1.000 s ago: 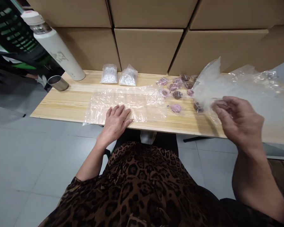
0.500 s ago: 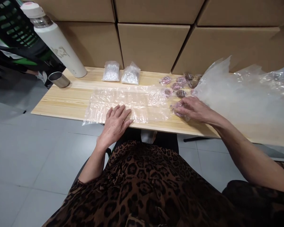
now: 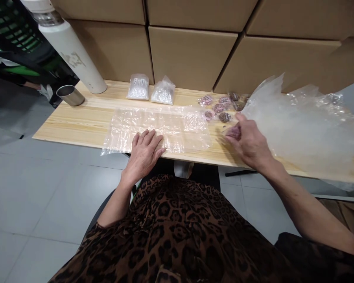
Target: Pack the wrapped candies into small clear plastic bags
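Observation:
My left hand (image 3: 146, 151) lies flat, fingers stretched out, on a clear plastic bag (image 3: 177, 129) spread over the wooden table. To the right of the bag, my right hand (image 3: 250, 141) pinches a small pink item in a clear wrapper (image 3: 234, 132), just above the table. Beyond that hand lie several more small round wrapped items, among them a pink one (image 3: 205, 100) and a brown one (image 3: 225, 116). A heap of clear plastic bags (image 3: 309, 125) covers the right end of the table.
Cardboard boxes (image 3: 191, 57) are stacked along the back. Two small filled pouches, one with printed marks (image 3: 138, 87) and one plain (image 3: 163, 91), stand before them. A metal cup (image 3: 70, 96) and a tall white flask (image 3: 76, 57) are at the table's left end (image 3: 56, 125).
My right hand has lifted the pink wrapped item off the table and drawn it slightly to the right. My left hand has stayed on the bag.

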Action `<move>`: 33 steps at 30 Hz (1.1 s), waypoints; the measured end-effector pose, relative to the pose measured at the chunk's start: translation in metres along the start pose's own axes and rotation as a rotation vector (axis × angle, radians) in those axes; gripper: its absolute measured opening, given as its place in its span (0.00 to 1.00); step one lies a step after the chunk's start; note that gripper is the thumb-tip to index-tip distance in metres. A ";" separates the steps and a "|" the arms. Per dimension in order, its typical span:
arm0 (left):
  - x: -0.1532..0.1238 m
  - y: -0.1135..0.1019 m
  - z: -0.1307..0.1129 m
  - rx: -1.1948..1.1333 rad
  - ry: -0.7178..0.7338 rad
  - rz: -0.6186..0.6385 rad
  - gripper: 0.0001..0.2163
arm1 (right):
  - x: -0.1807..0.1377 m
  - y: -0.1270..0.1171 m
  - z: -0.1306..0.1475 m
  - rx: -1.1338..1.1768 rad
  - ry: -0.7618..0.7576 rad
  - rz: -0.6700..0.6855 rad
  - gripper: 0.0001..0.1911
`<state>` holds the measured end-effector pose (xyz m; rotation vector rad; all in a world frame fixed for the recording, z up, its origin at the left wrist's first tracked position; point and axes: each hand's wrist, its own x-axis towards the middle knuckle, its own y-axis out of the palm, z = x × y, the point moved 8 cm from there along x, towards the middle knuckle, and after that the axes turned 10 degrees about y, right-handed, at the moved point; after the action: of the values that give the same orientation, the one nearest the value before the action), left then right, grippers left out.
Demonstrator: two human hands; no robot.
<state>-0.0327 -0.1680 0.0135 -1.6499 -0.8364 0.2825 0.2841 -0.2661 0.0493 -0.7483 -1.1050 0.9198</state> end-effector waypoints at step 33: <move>0.051 0.049 -0.104 -1.404 0.029 -0.126 0.26 | -0.018 0.038 0.073 1.102 0.350 0.031 0.15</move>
<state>0.0839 -0.2149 0.0083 -2.8301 -1.2073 -0.5735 0.2021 -0.2613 0.0301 0.0073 -0.1718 1.1819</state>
